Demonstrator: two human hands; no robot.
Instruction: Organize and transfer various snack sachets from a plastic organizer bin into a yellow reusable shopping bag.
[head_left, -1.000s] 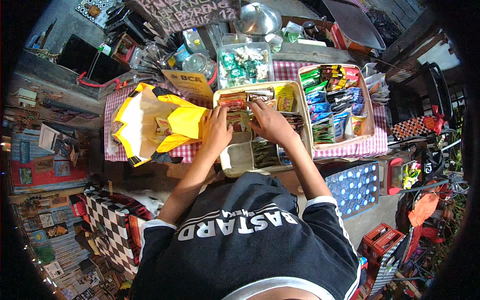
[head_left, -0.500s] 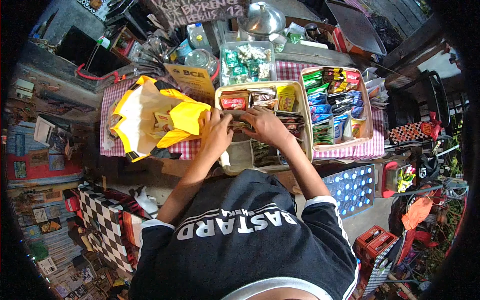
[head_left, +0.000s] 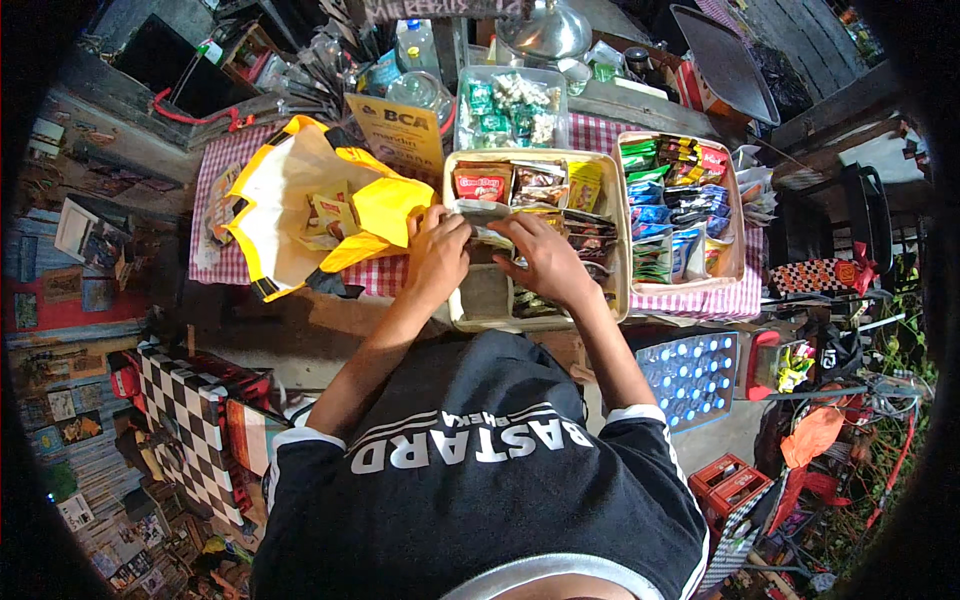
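Observation:
A cream divided box holds coffee-type sachets in its compartments, among them red packs and yellow packs. Over its left compartments, my left hand is closed, fingers curled around the edge of some greyish sachets. From the other side my right hand reaches to the same sachets; its fingertips touch them, while thumb and forefinger are spread apart. The undersides of the sachets are hidden by my fingers. Left of my left hand lies an open yellow bag with a white lining and a few small packs inside.
A second box of colourful sachets stands at right on the pink checked cloth. Behind are a clear tub of green packs, a yellow sign and a metal lid. A bottle crate sits lower right.
The view has shifted a little. My right hand's thumb and forefinger have spread, and the sachets between my hands sit lower, with a greyish one now showing.

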